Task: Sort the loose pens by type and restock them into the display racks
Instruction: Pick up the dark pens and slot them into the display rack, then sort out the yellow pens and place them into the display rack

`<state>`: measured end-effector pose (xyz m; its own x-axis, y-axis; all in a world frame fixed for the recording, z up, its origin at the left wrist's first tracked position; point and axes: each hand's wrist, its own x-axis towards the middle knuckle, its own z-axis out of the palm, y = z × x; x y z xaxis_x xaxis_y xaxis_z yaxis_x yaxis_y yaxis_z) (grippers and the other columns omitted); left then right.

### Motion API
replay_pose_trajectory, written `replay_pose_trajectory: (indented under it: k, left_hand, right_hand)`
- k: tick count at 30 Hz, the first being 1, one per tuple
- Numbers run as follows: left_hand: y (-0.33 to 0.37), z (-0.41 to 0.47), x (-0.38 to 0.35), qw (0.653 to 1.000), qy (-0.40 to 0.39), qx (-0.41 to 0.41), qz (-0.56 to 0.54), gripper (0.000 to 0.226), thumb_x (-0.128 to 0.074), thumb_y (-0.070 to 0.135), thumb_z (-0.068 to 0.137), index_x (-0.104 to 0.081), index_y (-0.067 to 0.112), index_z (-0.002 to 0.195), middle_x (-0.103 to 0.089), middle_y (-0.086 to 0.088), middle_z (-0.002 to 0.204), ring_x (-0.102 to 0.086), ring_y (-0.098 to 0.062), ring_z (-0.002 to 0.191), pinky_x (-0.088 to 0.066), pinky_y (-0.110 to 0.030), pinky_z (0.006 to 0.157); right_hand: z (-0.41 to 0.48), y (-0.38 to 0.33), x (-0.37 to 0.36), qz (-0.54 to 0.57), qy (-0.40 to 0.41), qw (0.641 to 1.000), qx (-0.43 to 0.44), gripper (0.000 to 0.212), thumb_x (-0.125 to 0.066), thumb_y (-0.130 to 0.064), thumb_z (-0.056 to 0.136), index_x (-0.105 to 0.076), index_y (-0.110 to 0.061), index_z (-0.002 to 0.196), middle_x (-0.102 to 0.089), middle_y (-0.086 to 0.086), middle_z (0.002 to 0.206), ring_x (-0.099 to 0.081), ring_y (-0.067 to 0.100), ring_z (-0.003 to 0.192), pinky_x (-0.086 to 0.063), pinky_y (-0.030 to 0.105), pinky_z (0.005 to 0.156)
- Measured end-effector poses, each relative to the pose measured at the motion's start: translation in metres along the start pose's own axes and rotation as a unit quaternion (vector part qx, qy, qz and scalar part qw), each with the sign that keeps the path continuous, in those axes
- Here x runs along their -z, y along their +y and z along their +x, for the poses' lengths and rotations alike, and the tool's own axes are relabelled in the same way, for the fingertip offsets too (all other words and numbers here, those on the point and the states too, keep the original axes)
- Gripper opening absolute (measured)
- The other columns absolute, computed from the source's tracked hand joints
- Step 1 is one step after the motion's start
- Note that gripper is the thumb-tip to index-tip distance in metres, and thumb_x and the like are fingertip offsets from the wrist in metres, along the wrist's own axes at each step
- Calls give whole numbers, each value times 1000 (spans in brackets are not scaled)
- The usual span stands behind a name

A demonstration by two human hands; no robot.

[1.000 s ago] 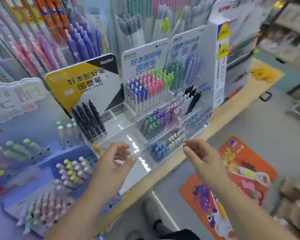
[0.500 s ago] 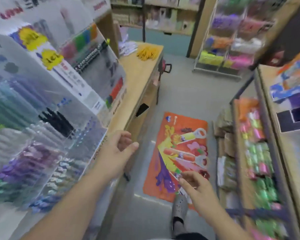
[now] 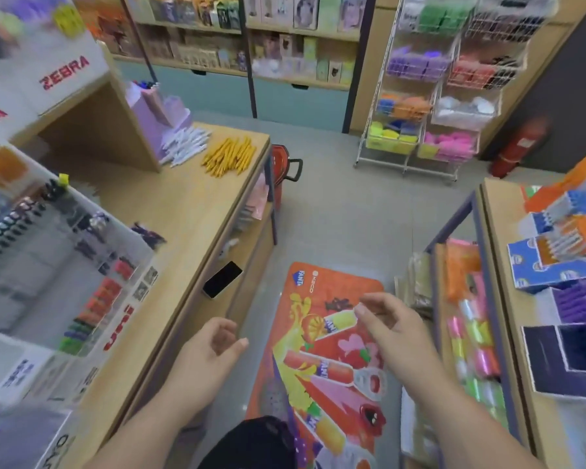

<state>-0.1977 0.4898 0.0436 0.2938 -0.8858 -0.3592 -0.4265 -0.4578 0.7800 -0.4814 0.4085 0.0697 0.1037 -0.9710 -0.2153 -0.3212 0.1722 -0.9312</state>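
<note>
Yellow pens [image 3: 229, 156] lie heaped at eleven o'clock on the counter [image 3: 183, 211]; left hand [image 3: 210, 353] and right hand [image 3: 389, 330] are empty, fingers loosely curled.

Turns from racks [image 3: 31, 252] to aisle [image 3: 345, 225].
Carries left hand [image 3: 210, 353] and right hand [image 3: 389, 330], empty, over mat [image 3: 318, 374]; brings yellow pens [image 3: 229, 156] and white pens [image 3: 186, 143] into view.
</note>
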Motion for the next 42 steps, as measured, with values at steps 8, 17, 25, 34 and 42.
replay_pose_trajectory:
  k: [8, 17, 25, 34, 42]
  left_hand:
    - [102, 225, -3, 997, 22, -55, -42, 20, -69, 33, 90, -60, 28, 107, -66, 6, 98, -60, -6, 90, -44, -23, 74]
    - [217, 437, 69, 991, 63, -62, -104, 15, -69, 34, 90, -61, 30, 102, -64, 10, 90, -58, 4, 69, -44, -14, 60]
    - [200, 561, 87, 981, 136, 56, -130, 15, -69, 32, 91, -61, 33, 103, -66, 6, 98, -59, -5, 72, -44, -26, 63]
    - [200, 627, 76, 910, 285, 236, -186, 11, -69, 33, 91, -61, 35, 98, -66, 7, 95, -59, -14, 78, -46, -26, 65]
    - [183, 639, 66, 839, 365, 334, -229, 15, -71, 36, 89, -60, 33, 100, -64, 6, 94, -60, -13, 73, -48, -34, 70]
  right_hand:
    - [193, -12, 6, -23, -2, 999, -42, 14, -70, -28, 90, -68, -25, 104, -72, -4, 96, -69, 8, 86, -53, 26, 79]
    - [405, -75, -26, -42, -49, 995, -80, 7, -72, -24, 89, -72, -25, 96, -74, -4, 87, -69, 15, 85, -53, 28, 79]
    - [631, -129, -85, -98, -183, 978, -17, 10, -71, -36, 89, -71, -31, 97, -72, -13, 88, -67, 8, 87, -53, 28, 79]
    - [834, -216, -201, -201, -431, 873, 108, 17, -69, -43, 88, -70, -29, 99, -71, -11, 92, -66, 2, 87, -52, 28, 80]
    - [864, -228, -313, -310, -572, 730, 211, 25, -68, -44, 90, -65, -28, 108, -67, -13, 97, -60, -7, 82, -42, 12, 67]
